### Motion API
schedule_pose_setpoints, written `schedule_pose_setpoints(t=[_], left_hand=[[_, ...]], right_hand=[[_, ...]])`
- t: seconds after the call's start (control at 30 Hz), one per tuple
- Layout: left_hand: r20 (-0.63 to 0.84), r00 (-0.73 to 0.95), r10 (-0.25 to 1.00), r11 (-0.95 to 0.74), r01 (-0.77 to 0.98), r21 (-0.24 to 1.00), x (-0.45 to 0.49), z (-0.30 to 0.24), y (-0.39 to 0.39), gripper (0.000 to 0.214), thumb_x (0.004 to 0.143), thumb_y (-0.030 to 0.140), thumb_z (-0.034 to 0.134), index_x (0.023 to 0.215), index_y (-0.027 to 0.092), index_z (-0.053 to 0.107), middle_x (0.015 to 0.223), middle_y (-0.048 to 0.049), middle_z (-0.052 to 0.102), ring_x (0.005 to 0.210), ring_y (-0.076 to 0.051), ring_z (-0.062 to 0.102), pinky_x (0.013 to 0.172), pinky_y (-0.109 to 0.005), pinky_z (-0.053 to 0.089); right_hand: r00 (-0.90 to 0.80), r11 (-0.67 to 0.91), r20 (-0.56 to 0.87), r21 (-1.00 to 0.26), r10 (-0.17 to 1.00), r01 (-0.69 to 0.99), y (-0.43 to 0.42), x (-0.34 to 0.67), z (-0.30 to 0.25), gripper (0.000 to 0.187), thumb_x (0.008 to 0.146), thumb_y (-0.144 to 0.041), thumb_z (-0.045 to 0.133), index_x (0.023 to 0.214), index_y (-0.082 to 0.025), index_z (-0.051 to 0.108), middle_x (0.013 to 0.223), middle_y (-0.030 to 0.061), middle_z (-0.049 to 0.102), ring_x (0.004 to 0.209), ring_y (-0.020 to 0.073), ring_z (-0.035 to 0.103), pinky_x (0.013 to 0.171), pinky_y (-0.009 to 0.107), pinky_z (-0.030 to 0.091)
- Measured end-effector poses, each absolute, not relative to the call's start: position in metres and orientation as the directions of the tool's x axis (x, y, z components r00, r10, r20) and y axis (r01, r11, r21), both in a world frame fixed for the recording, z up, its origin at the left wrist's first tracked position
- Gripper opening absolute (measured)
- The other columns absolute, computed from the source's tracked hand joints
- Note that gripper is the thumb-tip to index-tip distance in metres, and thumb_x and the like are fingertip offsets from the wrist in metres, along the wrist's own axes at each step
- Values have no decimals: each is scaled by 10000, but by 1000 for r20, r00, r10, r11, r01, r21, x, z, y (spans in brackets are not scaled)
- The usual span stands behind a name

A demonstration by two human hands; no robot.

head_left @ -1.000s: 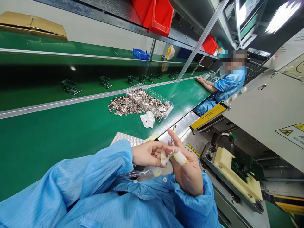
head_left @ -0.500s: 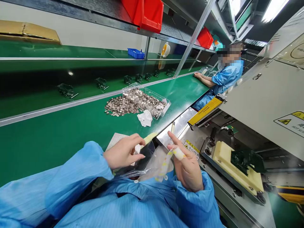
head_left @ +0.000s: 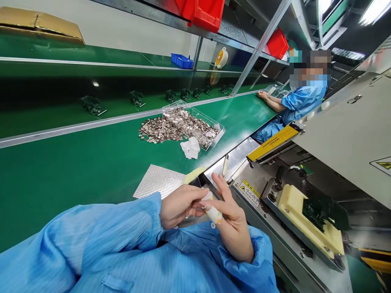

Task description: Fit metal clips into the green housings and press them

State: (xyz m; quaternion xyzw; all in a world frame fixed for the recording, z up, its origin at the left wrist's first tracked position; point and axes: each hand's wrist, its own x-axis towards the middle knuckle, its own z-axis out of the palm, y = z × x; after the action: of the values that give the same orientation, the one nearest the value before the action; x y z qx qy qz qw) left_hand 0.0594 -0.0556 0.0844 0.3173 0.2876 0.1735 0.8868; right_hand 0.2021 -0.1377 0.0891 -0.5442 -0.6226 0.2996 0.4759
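The clear plastic tray (head_left: 218, 136) lay on the green table (head_left: 91, 162) at twelve o'clock from the left hand (head_left: 180, 205), behind the grey gridded plate (head_left: 160, 181).

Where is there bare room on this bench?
Bare green mat left of the grid plate, and between it and the metal parts. Crowded: clear tray, white wad, and near edge, where left hand pinches finger cot on right hand.
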Motion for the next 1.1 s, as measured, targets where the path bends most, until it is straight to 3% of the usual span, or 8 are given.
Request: schedule_pose_setpoints(t=[0.13, 0.23, 0.47, 0.6, 0.67, 0.73, 0.9, 1.1], left_hand=[[-288, 761, 582, 500, -56, 864, 57, 83, -44, 540, 732, 623, 670, 572, 117, 569, 485, 23, 488, 448, -54, 366, 444, -189, 258], [-206, 764, 611, 345, -22, 938, 55, 80, -40, 581, 762, 669, 602, 575, 119, 585, 529, -3, 536, 481, -79, 398, 479, -216, 283], [-15, 766, 642, 22, 1, 1000, 45, 70, -54, 531, 938, 505, 447, 570, 134, 539, 564, 14, 479, 551, -89, 396, 535, -222, 313], [-73, 796, 601, 82, 29, 996, 39, 69, -61, 356, 904, 405, 542, 731, 120, 669, 611, -4, 594, 578, -106, 535, 560, -209, 413], [-83, 800, 594, 134, 4, 991, 38, 71, -63, 213, 839, 296, 634, 919, 118, 719, 786, -39, 710, 760, -158, 674, 730, -240, 516], [-94, 789, 607, 186, -26, 982, 39, 72, -66, 268, 785, 216, 671, 1028, 113, 723, 937, -71, 752, 929, -212, 713, 886, -298, 532], [-180, 744, 644, 360, -86, 929, 45, 69, -71, 296, 742, 211, 694, 1009, 92, 744, 986, -108, 775, 996, -272, 721, 914, -354, 558], [-218, 675, 705, 409, -134, 903, 49, 65, -75, 244, 707, 215, 729, 917, 99, 769, 945, -106, 786, 977, -276, 729, 922, -355, 565]], right_hand=[[19, 166, 186, -914, 982, 369, -142, 198, 75, 204, 901, -363, 607, 1024, -381, 768, 1570, -37, 326, 1472, 309, 226, 1177, 550, 200], [45, 45, 60, -955, 997, 294, -145, 195, 67, 198, 882, -416, 634, 993, -348, 784, 1551, 10, 370, 1437, 323, 311, 1154, 547, 252], [42, -125, -123, -992, 991, 32, -144, 195, 55, 292, 835, -534, 670, 946, -296, 799, 1408, 65, 563, 1395, 324, 390, 1134, 520, 297], [24, -152, -155, -984, 988, -88, -147, 194, 50, 264, 852, -497, 672, 969, -292, 791, 1388, 63, 582, 1436, 301, 324, 1167, 520, 237], [33, -166, -171, -980, 985, -109, -148, 194, 52, 245, 858, -471, 677, 987, -294, 786, 1420, 57, 550, 1448, 297, 299, 1179, 526, 211], [48, -173, -180, -977, 983, -125, -150, 193, 54, 237, 857, -460, 682, 995, -295, 783, 1438, 52, 528, 1460, 292, 271, 1190, 528, 181], [56, -187, -201, -963, 978, -193, -151, 191, 53, 270, 879, -452, 657, 1083, -303, 752, 1484, 28, 472, 1477, 278, 227, 1211, 514, 117], [136, -206, -251, -937, 958, -282, -151, 186, 44, 315, 888, -509, 618, 1066, -291, 760, 1402, 31, 570, 1408, 281, 380, 1218, 478, 137]])
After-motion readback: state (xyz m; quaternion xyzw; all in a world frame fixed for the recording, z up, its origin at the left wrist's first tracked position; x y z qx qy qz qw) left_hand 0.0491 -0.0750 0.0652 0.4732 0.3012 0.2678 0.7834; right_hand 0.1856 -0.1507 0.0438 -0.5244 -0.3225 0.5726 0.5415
